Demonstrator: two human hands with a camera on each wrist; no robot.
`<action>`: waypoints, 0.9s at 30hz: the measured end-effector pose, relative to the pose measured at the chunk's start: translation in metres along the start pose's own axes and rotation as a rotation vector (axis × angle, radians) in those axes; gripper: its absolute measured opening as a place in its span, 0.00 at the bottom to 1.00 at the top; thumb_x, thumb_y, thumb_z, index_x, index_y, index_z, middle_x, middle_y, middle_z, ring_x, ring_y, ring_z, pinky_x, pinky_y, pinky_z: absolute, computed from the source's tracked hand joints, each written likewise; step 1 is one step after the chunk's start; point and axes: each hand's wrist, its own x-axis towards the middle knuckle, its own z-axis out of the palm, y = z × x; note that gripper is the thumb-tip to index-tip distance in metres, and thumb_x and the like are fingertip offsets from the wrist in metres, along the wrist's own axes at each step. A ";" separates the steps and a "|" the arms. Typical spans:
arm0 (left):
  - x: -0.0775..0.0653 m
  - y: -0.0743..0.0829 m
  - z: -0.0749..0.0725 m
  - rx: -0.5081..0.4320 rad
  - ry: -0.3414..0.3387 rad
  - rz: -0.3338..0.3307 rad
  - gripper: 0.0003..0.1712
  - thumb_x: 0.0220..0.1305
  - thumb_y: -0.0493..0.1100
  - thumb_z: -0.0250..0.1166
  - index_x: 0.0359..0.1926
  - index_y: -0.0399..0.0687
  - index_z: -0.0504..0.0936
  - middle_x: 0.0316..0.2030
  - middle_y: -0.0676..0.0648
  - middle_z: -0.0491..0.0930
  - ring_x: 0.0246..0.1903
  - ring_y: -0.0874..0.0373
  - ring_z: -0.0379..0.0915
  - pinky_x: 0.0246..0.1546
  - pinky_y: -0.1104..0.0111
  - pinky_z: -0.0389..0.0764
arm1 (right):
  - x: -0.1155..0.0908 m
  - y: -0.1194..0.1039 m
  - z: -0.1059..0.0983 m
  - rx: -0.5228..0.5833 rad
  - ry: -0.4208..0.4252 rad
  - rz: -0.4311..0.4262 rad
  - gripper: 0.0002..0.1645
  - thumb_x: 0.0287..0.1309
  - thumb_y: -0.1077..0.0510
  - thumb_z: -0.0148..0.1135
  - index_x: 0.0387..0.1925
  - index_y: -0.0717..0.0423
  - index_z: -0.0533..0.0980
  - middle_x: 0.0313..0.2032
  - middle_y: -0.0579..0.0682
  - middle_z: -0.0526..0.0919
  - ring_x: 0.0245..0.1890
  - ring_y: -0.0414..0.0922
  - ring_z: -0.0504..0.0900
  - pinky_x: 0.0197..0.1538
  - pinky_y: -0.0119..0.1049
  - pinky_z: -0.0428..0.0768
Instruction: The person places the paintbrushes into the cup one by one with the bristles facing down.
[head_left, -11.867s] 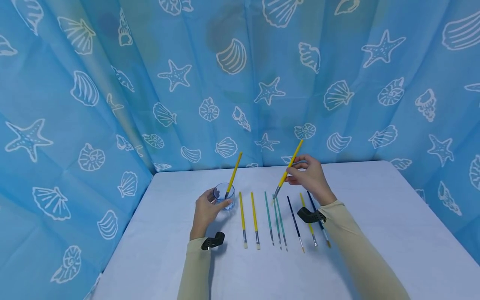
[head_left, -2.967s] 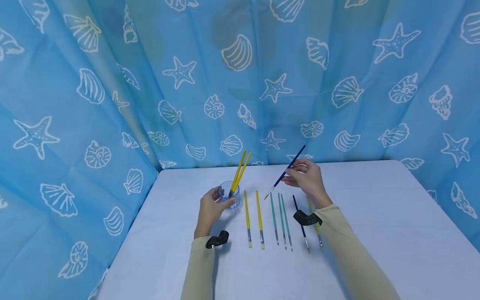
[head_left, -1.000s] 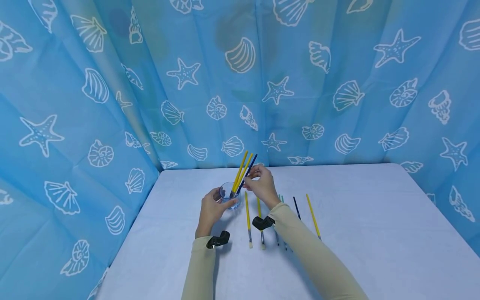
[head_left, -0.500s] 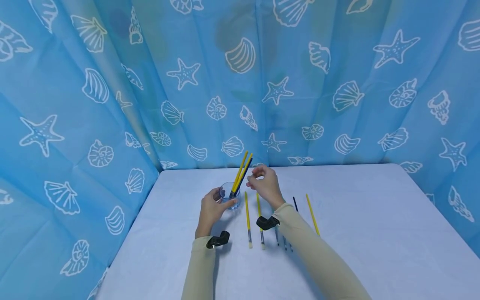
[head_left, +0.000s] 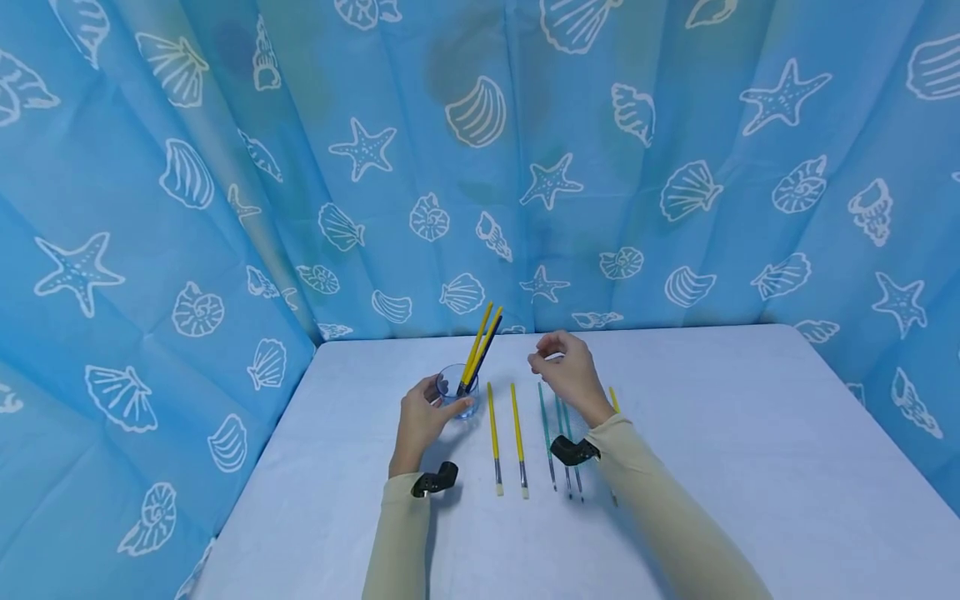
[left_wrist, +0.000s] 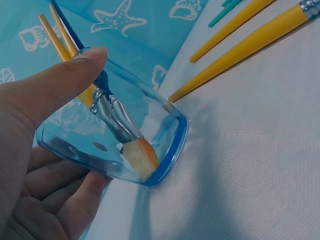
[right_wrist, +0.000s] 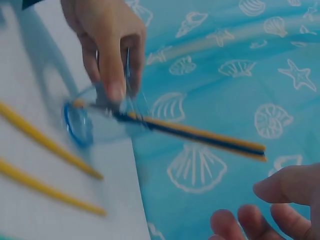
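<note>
A clear, blue-tinted glass (left_wrist: 177, 135) is gripped by my left hand (head_left: 422, 419), thumb on one side and fingers on the other. It tilts in the left wrist view. Inside it, bristles down, lean two yellow paintbrushes (head_left: 477, 343) and a dark blue paintbrush (head_left: 490, 342). Holding nothing, my right hand (head_left: 572, 372) hovers right of the glass with fingers loosely bent. Three green paintbrushes (head_left: 545, 425) lie below it on the table, partly covered by the wrist. The right forearm hides most of another yellow paintbrush (head_left: 614, 398).
Between the glass and the green brushes, two yellow paintbrushes (head_left: 492, 429) lie side by side on the white-covered table (head_left: 750, 433). A blue curtain (head_left: 540, 242) with white shells and starfish closes off the back and the left side.
A second yellow paintbrush, then the dark blue one, went into the glass from my right hand. That hand released the dark blue paintbrush and moved right. My left hand kept holding the glass.
</note>
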 end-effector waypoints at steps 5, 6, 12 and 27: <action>0.000 -0.001 -0.001 -0.001 -0.004 0.007 0.51 0.51 0.54 0.82 0.71 0.37 0.72 0.66 0.34 0.78 0.67 0.42 0.76 0.67 0.55 0.81 | -0.005 0.013 -0.024 -0.078 0.024 -0.003 0.15 0.68 0.53 0.64 0.51 0.57 0.77 0.47 0.58 0.84 0.41 0.50 0.85 0.44 0.36 0.85; 0.001 -0.001 -0.001 -0.001 -0.005 0.010 0.51 0.51 0.55 0.82 0.71 0.37 0.72 0.66 0.34 0.78 0.67 0.42 0.76 0.67 0.55 0.81 | -0.006 0.016 -0.028 -0.085 0.030 0.001 0.15 0.68 0.54 0.64 0.51 0.57 0.77 0.48 0.58 0.84 0.41 0.50 0.84 0.44 0.35 0.84; 0.000 0.000 0.001 0.012 0.005 -0.004 0.51 0.52 0.55 0.82 0.71 0.37 0.71 0.66 0.34 0.78 0.67 0.42 0.76 0.67 0.55 0.81 | -0.011 0.036 -0.055 -0.120 0.055 0.007 0.15 0.68 0.56 0.63 0.52 0.59 0.77 0.47 0.60 0.84 0.42 0.52 0.83 0.41 0.33 0.81; 0.002 0.000 0.003 0.016 0.011 -0.025 0.49 0.54 0.53 0.81 0.71 0.37 0.71 0.67 0.34 0.77 0.68 0.41 0.75 0.68 0.53 0.80 | -0.020 0.071 -0.082 -0.262 0.016 0.171 0.23 0.66 0.55 0.64 0.57 0.64 0.74 0.49 0.63 0.83 0.44 0.55 0.84 0.39 0.36 0.81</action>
